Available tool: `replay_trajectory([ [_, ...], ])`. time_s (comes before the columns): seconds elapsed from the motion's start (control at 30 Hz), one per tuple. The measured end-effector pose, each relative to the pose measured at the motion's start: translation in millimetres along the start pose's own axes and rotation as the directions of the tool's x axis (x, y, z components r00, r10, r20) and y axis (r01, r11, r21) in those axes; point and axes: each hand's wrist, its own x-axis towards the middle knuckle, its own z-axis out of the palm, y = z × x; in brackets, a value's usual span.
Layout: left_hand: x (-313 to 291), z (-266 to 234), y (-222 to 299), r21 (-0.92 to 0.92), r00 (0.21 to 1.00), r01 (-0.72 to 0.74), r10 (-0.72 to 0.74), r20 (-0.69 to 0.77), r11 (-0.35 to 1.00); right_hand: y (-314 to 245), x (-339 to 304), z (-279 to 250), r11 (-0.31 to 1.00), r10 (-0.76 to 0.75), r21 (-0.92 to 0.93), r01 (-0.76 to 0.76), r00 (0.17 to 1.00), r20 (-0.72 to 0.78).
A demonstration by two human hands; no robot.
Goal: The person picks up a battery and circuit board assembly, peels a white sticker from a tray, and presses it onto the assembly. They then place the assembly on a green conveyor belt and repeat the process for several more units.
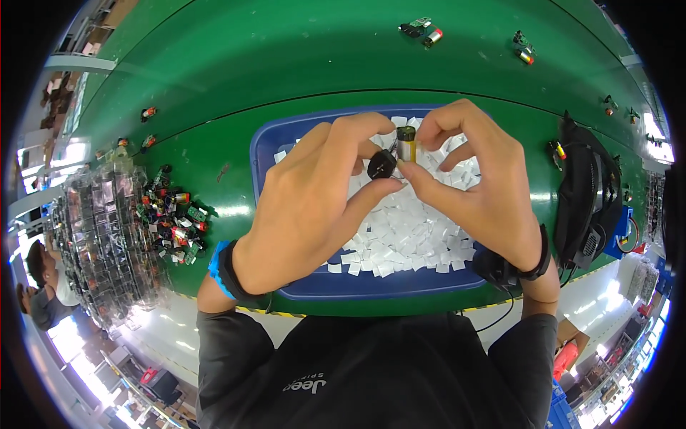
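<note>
While the left hand [307, 189] pinches a small black disc [382, 165], the right hand [482, 171] curls its thumb and forefinger in at the cell [406, 145] just beside it; whether those right fingertips grip the cell or only steady it, I cannot tell. Both pieces are held up over the blue tray [386, 289], whose white squares [400, 236] still cover most of its bottom, so supply looks ample. This one unit seems midway through handling, and whether a square is already on it is unclear. Left of the tray, a heap [179, 222] of loose cells and green boards lies on the desk [286, 64], beside clear stacked packs [100, 236]; much appears left, though which pieces are finished cannot be told. Farther off, a few scattered units [431, 38] lie near the far edge, apart from the heap.
</note>
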Motion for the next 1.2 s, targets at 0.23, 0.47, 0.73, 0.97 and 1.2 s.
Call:
replay_trajectory([
  [0.23, 0, -2, 3, 0.012, 0.999, -0.02, 0.02, 0.042, 1.0, 1, -2, -1, 0.988, -0.004, -0.151, 0.005, 1.0, 0.01],
  [0.47, 3, -8, -2, -0.033, 0.991, 0.016, -0.011, 0.135, 0.999, 1, 6, -17, 0.969, 0.14, 0.167, -0.181, 0.963, 0.231],
  [0.73, 7, -13, 0, -0.179, 0.987, 0.004, 0.024, 0.157, 0.984, -2, 14, -32, 0.612, 0.32, 0.538, -0.579, 0.804, 0.501],
  [0.97, 9, -5, -12, -0.262, 0.996, -0.04, 0.06, 0.069, 0.964, -2, 7, -21, 0.852, 0.16, 0.441, -0.284, 0.941, 0.298],
  [1.2, 8, -4, -11, -0.383, 0.991, 0.119, -0.09, 0.095, 0.916, 1, 9, -9, 0.885, -0.449, -0.106, 0.453, 0.891, 0.063],
])
